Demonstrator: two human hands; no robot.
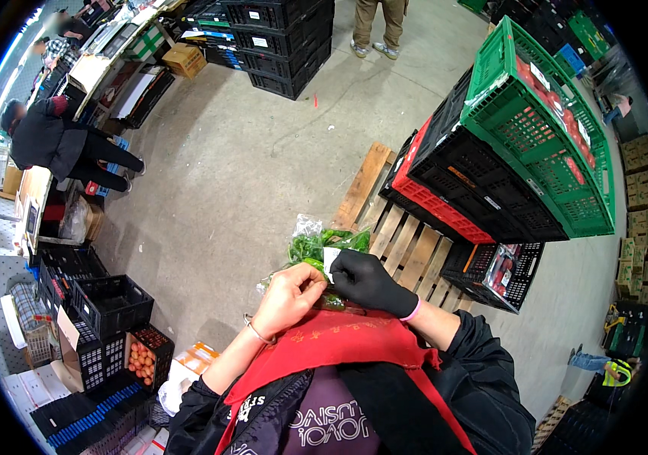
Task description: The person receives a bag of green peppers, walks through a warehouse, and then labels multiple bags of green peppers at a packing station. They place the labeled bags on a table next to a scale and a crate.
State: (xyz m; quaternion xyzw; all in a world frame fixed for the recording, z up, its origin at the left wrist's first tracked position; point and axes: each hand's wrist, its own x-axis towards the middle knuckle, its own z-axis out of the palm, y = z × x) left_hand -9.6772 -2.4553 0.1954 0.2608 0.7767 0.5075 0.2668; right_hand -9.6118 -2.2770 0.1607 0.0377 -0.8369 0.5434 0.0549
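Note:
A clear plastic bag of green vegetables [305, 246] is in front of my body, partly hidden behind both hands. My bare left hand [288, 298] is closed in a pinch at the near side of the bag; whatever its fingertips hold is hidden. On my right hand [369, 282] is a black glove, its fingers bent and closed on a small white label [330, 262] that lies against the greens. The two hands are close together, just beyond my red apron [331, 345].
A wooden pallet [407, 250] bears stacked black, red and green crates [521, 125] at the right. Black crates [114, 303], one with tomatoes [142, 362], stand at the left. Another person [55, 144] stands at a bench; more black crates [282, 45] rise at the back.

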